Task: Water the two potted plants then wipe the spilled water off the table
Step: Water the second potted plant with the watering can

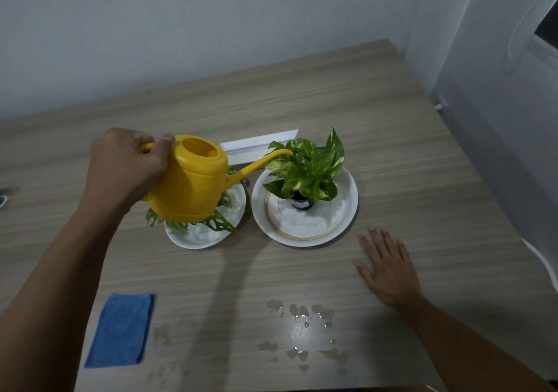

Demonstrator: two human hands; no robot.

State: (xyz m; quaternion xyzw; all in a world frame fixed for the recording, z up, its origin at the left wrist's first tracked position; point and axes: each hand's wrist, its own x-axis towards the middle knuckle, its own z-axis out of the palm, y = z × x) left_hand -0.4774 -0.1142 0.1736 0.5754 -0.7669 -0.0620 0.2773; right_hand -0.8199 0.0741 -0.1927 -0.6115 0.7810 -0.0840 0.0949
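My left hand grips the handle of a yellow watering can, held in the air above the left plant. The spout tip reaches over the leaves of the right potted plant, which stands in a dark pot on a white plate. The left plant is mostly hidden behind the can; its holed leaves stick out over a smaller white plate. My right hand lies flat and open on the table. Spilled water spots the table near the front edge. A folded blue cloth lies front left.
A white rectangular tray lies behind the plants. The wooden table meets a wall at the back and another on the right. A small dark object sits at the far left edge.
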